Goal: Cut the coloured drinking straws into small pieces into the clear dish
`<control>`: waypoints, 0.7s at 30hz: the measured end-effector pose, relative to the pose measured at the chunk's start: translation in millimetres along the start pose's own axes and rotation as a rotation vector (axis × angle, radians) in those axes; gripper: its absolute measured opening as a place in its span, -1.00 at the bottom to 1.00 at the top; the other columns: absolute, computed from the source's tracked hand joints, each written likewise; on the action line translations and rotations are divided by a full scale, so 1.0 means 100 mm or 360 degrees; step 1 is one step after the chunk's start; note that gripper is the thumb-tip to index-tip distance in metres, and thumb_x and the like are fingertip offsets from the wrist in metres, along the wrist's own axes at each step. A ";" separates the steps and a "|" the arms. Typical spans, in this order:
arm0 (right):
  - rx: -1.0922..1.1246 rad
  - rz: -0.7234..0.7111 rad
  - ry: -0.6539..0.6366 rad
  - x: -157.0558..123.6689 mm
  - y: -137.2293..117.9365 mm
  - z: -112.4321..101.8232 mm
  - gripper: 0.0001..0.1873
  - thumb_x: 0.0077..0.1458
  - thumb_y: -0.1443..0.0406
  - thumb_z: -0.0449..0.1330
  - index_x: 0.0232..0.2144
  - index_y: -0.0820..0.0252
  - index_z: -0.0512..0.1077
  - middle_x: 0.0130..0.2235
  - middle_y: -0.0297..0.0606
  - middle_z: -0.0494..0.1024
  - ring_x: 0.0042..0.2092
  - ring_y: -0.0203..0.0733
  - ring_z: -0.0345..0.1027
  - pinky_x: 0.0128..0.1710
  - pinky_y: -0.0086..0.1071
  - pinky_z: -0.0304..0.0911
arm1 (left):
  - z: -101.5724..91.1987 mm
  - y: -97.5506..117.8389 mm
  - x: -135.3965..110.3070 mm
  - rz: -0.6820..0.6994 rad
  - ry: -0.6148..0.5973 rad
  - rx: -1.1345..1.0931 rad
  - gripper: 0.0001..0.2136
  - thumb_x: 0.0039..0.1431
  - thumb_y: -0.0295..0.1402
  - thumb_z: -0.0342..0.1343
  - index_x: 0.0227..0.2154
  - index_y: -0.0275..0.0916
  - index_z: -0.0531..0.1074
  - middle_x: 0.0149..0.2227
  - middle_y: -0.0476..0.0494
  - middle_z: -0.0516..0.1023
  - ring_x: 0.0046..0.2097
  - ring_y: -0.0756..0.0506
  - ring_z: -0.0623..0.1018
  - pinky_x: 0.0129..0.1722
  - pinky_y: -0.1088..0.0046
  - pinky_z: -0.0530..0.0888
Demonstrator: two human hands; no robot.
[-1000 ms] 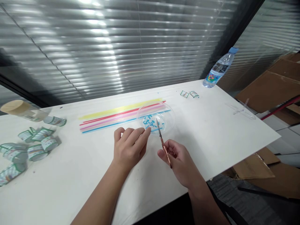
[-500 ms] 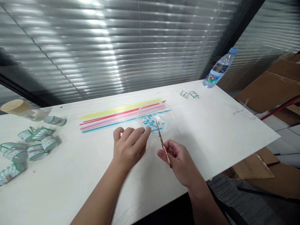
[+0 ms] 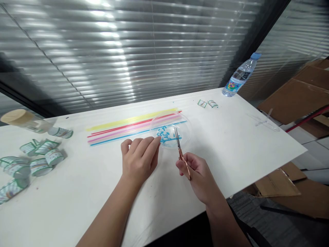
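Closest in, the right hand is curled around the handles of slim copper-coloured scissors, thin metal blades pointing away over the rim of a clear round plastic dish. Just left of it, the left hand is nearly closed, fingertips pinching a thin blue straw held across the dish toward the blades. Inside the dish, short blue straw pieces lie scattered. Behind it, long yellow, red, pink and blue straws lie side by side on the smooth white table. Far left, a heap of crumpled printed paper cups. At the far right corner, a blue-capped water bottle lies against ribbed grey blinds; brown cardboard sits beyond the table's edge.
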State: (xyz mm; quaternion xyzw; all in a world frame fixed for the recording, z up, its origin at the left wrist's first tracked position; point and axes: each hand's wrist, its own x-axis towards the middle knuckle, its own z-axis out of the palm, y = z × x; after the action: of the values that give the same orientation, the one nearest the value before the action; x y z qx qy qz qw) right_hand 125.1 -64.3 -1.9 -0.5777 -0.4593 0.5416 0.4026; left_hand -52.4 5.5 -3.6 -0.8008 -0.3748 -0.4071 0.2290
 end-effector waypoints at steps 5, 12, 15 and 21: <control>0.0057 -0.0003 0.0013 0.00 0.00 0.00 -0.49 0.03 -0.12 0.21 -0.56 0.18 0.24 -0.55 -0.38 0.25 -0.48 -0.33 0.06 -0.50 -0.43 0.01 | 0.02 -0.02 -0.02 0.0001 -0.0012 -0.0036 -0.77 0.10 -0.53 0.17 -0.17 -0.18 0.42 -0.38 -0.01 0.59 -0.42 -0.01 0.43 -0.30 0.35 0.20; -0.0013 -0.0090 -0.0016 0.00 0.02 -0.02 -0.48 0.07 -0.15 0.13 -0.52 0.18 0.25 -0.51 -0.37 0.24 -0.47 -0.33 0.04 -0.49 -0.43 -0.01 | 0.03 -0.02 -0.05 -0.0025 -0.0024 -0.0028 -0.76 0.09 -0.53 0.17 -0.17 -0.18 0.42 -0.38 -0.01 0.59 -0.42 0.00 0.43 -0.31 0.35 0.22; -0.0044 -0.0069 -0.0037 -0.01 0.03 -0.01 -0.52 0.11 -0.12 0.13 -0.48 0.17 0.26 -0.50 -0.37 0.25 -0.47 -0.33 0.04 -0.47 -0.42 0.00 | 0.03 -0.02 -0.04 -0.0030 -0.0029 -0.0034 -0.77 0.09 -0.53 0.16 -0.17 -0.19 0.42 -0.38 -0.01 0.59 -0.43 0.00 0.42 -0.31 0.35 0.22; -0.0051 -0.0058 -0.0058 -0.02 0.03 -0.01 -0.54 0.13 -0.09 0.13 -0.47 0.17 0.26 -0.49 -0.37 0.27 -0.47 -0.34 0.04 -0.46 -0.41 0.01 | 0.03 -0.03 -0.05 -0.0031 -0.0034 -0.0066 -0.76 0.09 -0.55 0.16 -0.17 -0.19 0.41 -0.39 -0.01 0.58 -0.43 0.00 0.41 -0.32 0.36 0.21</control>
State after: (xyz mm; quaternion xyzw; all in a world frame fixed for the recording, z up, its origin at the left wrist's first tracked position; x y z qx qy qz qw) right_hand 126.7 -67.4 -4.0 -0.5655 -0.4857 0.5372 0.3945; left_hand -55.7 7.5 -9.3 -0.8061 -0.3763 -0.4084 0.2044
